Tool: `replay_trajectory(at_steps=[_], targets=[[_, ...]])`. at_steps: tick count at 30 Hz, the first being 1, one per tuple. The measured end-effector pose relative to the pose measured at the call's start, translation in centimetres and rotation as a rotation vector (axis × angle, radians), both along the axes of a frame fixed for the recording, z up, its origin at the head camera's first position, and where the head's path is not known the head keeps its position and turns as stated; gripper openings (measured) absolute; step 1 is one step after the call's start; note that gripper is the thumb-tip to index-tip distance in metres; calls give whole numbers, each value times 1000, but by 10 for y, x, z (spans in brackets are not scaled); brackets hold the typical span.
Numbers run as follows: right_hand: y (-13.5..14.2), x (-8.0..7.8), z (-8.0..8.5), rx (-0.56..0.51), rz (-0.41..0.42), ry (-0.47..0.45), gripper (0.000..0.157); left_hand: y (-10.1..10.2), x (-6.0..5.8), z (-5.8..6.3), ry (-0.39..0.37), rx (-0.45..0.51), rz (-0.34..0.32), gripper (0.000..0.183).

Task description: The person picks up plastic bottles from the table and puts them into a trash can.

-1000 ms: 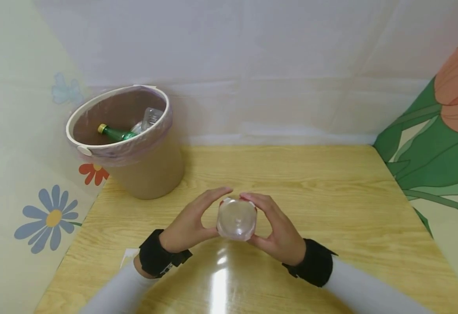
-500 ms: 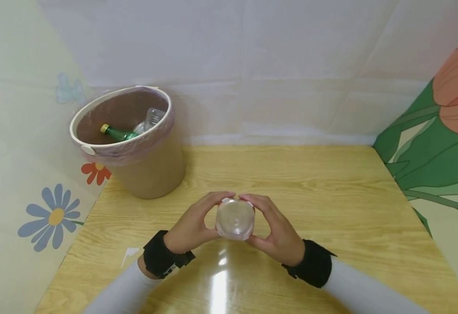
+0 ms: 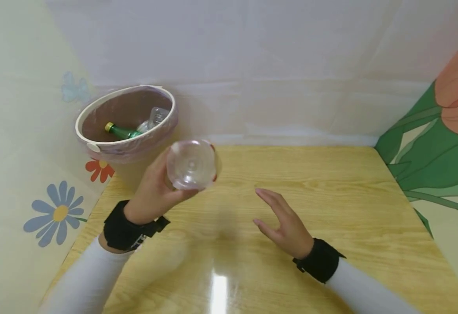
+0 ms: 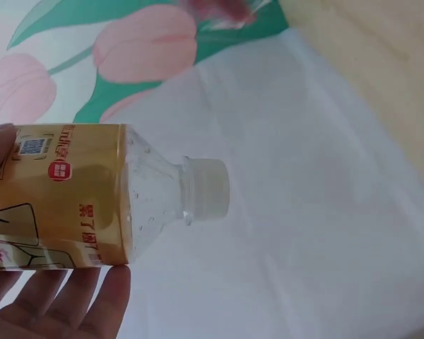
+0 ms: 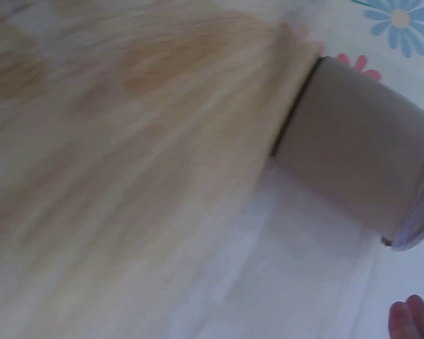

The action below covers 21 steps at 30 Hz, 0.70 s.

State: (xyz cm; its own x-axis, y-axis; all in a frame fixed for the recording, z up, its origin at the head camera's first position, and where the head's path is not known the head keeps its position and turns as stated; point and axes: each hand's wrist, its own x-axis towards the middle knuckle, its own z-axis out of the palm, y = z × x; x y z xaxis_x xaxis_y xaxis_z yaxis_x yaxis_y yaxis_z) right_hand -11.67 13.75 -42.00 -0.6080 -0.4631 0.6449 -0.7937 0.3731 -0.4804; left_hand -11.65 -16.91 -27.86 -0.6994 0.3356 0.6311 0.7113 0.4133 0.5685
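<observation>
My left hand (image 3: 150, 189) grips a clear plastic bottle (image 4: 155, 194), raised above the table in front of the bin. In the left wrist view the bottle has a gold label with red print and a whitish cap on its neck; fingers (image 4: 112, 300) curl under the label. The head view shows mainly its round clear base, tilted toward me. My right hand (image 3: 284, 222) hovers over the table to the right, holding nothing, thumb and fingers spread apart. A few of its fingertips (image 5: 404, 321) show at the lower right of the right wrist view.
A brown bin (image 3: 124, 168) with a white rim and plastic liner stands at the table's back left. Inside lie a green bottle (image 3: 121, 131) with a yellow cap and clear plastic pieces (image 3: 156, 118). A white cloth (image 3: 292, 87) hangs behind the wooden table (image 3: 331, 196).
Both hands held the bottle before. The right hand has let go and drawn off to the right. The left hand has carried the bottle up and left, toward the bin.
</observation>
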Motion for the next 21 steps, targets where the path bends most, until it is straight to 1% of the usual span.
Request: replay_trajectory(at_steps=[2, 3, 5, 7, 9, 10, 11, 12, 14, 17, 19, 21], targets=[[6, -2, -8, 32, -21, -1, 68, -9, -1, 22, 15, 73, 21, 84], [8, -3, -11, 50, -33, -4, 69, -13, -1, 34, 6, 127, 19, 85], [13, -4, -16, 77, -55, -21, 70, -22, -1, 59, 26, 191, 57, 82], [18, -3, -20, 95, -79, -51, 69, -33, -4, 81, -3, 306, 58, 77], [22, -2, -21, 105, -99, -91, 68, -48, -9, 100, -47, 376, 102, 71], [23, -1, -22, 106, -105, -110, 67, -58, -15, 107, -72, 392, 141, 69], [24, -1, -23, 106, -109, -125, 65, -68, -22, 111, -109, 402, 194, 69], [25, -1, -23, 106, -111, -136, 64, -79, -30, 114, -152, 424, 230, 69], [27, 0, -24, 101, -112, -157, 62, -101, -46, 118, -228, 373, 368, 69], [28, 1, -25, 87, -118, -176, 60, -128, -69, 117, -399, 322, 500, 74], [28, 2, -26, 80, -127, -195, 58, -140, -79, 114, -498, 318, 540, 79], [29, 4, -28, 73, -128, -212, 56, -148, -84, 112, -574, 333, 553, 85]])
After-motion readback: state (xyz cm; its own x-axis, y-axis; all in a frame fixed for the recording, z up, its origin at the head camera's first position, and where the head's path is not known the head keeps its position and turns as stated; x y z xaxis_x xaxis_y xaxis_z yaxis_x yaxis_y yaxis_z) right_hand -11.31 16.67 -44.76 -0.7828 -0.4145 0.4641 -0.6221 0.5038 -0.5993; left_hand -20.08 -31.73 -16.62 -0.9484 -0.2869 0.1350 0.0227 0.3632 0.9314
